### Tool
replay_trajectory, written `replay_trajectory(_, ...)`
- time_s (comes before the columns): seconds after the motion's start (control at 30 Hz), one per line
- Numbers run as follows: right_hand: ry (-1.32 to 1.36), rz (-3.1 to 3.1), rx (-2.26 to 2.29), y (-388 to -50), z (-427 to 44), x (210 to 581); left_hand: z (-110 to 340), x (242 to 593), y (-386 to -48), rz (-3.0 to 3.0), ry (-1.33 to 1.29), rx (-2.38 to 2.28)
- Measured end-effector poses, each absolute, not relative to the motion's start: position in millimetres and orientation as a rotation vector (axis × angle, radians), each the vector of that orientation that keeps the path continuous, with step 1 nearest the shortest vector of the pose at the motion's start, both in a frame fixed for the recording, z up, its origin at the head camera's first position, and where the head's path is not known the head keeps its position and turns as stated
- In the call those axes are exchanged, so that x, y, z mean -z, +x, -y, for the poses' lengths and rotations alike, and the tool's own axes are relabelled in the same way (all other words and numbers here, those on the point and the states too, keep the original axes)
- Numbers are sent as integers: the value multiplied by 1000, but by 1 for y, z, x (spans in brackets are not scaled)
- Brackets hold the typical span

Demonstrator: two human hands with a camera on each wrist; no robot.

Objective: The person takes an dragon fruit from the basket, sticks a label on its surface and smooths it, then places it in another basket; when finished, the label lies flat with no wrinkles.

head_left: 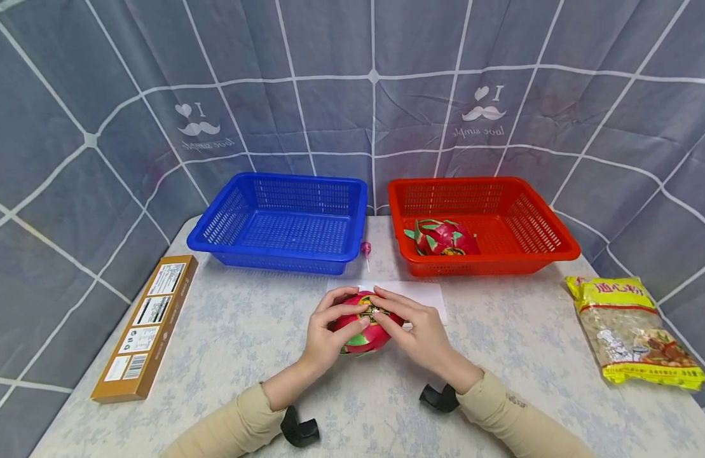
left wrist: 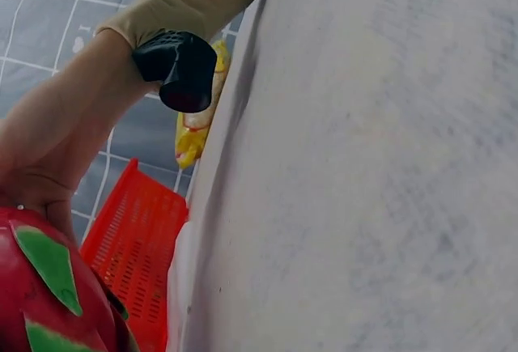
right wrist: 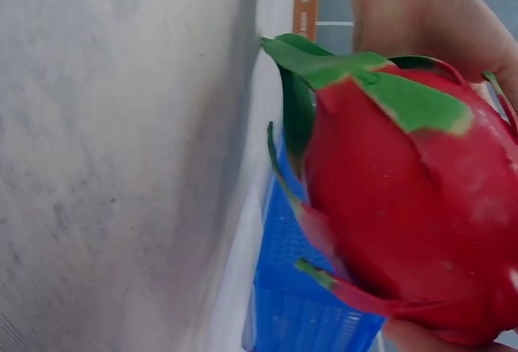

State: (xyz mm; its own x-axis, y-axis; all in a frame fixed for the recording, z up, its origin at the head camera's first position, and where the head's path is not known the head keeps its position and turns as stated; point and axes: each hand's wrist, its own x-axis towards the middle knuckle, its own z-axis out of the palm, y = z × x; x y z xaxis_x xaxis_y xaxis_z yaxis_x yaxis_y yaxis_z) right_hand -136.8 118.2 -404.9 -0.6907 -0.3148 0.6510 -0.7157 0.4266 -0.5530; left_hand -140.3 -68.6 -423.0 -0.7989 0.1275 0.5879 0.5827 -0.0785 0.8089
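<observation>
Between both hands is a dragon fruit [head_left: 368,340], red with green scale tips and a dark and yellow sticker [head_left: 370,310] on its top. The left hand [head_left: 325,327] grips its left side, and the right hand [head_left: 423,329] grips its right side. Fingertips and thumbs come close together near the sticker. In the right wrist view the dragon fruit [right wrist: 405,206] looms large with its green leafy end, and a hand lies behind it. The left wrist view catches only part of the dragon fruit [left wrist: 48,287]. A white sheet [head_left: 426,294] lies just behind the hands.
A blue basket [head_left: 278,261] stands at the back left. The red basket [head_left: 489,262] at the back right holds another dragon fruit [head_left: 446,238]. A lollipop [head_left: 366,248] lies between the baskets. A long brown box [head_left: 149,327] lies left, a yellow food bag [head_left: 632,331] right.
</observation>
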Motion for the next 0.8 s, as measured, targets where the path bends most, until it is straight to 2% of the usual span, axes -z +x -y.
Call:
replay_trajectory(0.47,749,2295,-1380,-136,-119,403,69,420,-142,1919,-601,2162)
replay_trajectory(0.8,663,2291,-1394,-129,-112,405,62,424,-138,1936,-566,2024)
